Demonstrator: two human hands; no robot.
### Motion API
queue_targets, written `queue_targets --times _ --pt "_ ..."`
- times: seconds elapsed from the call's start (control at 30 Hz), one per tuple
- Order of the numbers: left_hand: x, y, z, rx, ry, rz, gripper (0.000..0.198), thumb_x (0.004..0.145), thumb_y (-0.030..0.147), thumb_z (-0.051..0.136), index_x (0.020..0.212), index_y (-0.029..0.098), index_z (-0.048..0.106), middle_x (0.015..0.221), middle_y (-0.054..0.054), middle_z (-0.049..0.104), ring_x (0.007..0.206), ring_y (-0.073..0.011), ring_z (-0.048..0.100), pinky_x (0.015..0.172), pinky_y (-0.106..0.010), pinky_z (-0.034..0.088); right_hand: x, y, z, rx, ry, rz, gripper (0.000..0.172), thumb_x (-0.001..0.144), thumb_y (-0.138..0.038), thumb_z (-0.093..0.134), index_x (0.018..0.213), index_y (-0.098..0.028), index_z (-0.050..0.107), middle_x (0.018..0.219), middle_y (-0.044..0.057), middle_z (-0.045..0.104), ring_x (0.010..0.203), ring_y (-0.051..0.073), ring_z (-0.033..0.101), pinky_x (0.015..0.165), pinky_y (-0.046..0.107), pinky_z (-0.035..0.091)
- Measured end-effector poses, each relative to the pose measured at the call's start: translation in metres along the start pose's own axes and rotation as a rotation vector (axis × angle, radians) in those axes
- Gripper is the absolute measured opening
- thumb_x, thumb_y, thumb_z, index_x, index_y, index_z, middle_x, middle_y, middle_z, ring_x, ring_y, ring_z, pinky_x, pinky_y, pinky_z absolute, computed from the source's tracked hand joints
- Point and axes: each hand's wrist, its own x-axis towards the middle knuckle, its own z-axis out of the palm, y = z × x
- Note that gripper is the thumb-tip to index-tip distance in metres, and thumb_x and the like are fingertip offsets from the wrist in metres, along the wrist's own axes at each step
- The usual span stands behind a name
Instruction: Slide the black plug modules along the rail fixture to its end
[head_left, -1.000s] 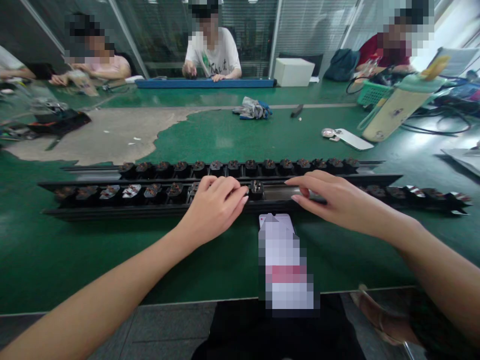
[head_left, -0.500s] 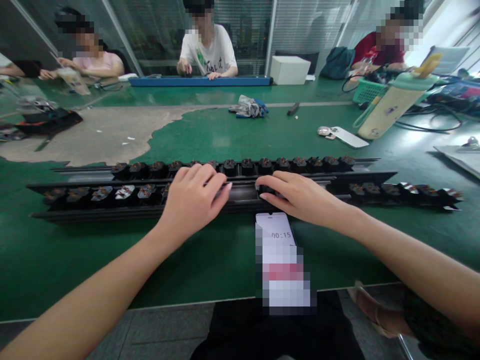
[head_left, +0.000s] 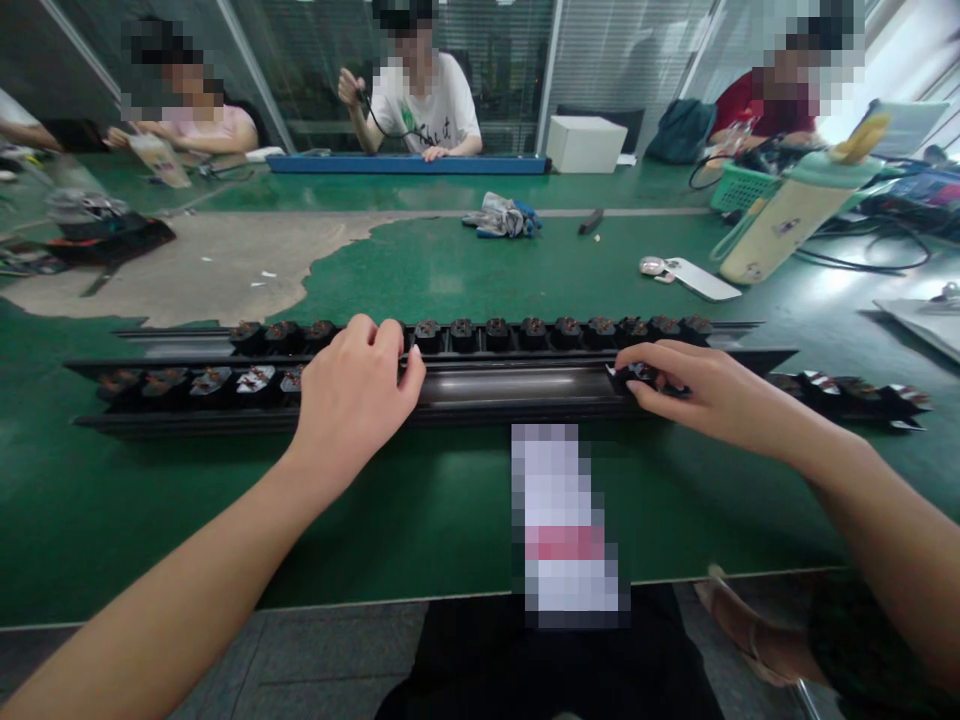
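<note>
Two long black rails lie across the green table. The near rail [head_left: 517, 388] holds small black parts with copper contacts at its left and right ends; its middle stretch is bare. The far rail [head_left: 570, 330] carries a full row of the same parts. My left hand [head_left: 352, 395] rests palm down on the near rail, fingers curled over the parts at the left group's end. My right hand [head_left: 701, 390] lies on the near rail further right, its fingertips touching a black part [head_left: 637, 374]. A phone [head_left: 566, 520] lies on the table between my arms.
Three people sit along the far side of the table. A blue tray [head_left: 409, 165], a white box [head_left: 585, 143], a green basket [head_left: 742, 185], a large pale bottle [head_left: 787, 215], a rag [head_left: 502, 217] and cables lie beyond the rails. The table's front edge is close to me.
Both hands have moved apart along the near rail: the left slid left, the right slid right, and the part that stood in the rail's middle is gone from there, leaving it bare.
</note>
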Motion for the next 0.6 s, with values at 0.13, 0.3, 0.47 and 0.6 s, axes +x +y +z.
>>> queue_targets --times 0.13,0.3,0.47,0.6 --pt "0.003 -0.002 -0.003 0.034 0.002 0.063 0.034 0.104 0.033 0.040 0.101 0.016 0.070 0.099 -0.016 0.066 0.100 -0.0331 0.065 0.079 -0.041 0.045 -0.015 0.023 -0.006 -0.001 0.025 0.063 0.042 0.102 -0.054 0.053 0.130 -0.025 0.068 0.110 0.008 0.072 0.083 0.021 0.064 0.081 0.037 0.051" --pt "0.002 -0.003 -0.012 0.051 -0.066 -0.053 0.040 0.105 0.037 0.038 0.115 0.012 0.068 0.105 -0.020 0.071 0.102 -0.0366 0.067 0.083 -0.045 0.046 -0.032 0.046 -0.015 -0.053 0.019 0.166 0.046 0.101 -0.056 0.053 0.131 -0.025 0.068 0.105 0.008 0.072 0.081 0.021 0.063 0.079 0.036 0.048" --pt "0.001 -0.005 -0.018 0.056 -0.155 -0.138 0.047 0.106 0.044 0.037 0.114 0.011 0.069 0.101 -0.021 0.075 0.095 -0.0361 0.070 0.080 -0.044 0.048 -0.042 0.056 -0.022 -0.090 0.008 0.224 0.049 0.099 -0.060 0.054 0.130 -0.024 0.068 0.088 0.005 0.068 0.075 0.022 0.061 0.076 0.036 0.045" --pt "-0.001 -0.006 -0.016 0.039 -0.113 -0.092 0.048 0.106 0.047 0.039 0.096 0.015 0.074 0.092 -0.019 0.075 0.091 -0.0366 0.072 0.078 -0.045 0.048 -0.042 0.051 -0.025 -0.105 -0.028 0.239 0.043 0.101 -0.055 0.053 0.129 -0.025 0.067 0.088 0.006 0.070 0.075 0.022 0.062 0.076 0.037 0.045"
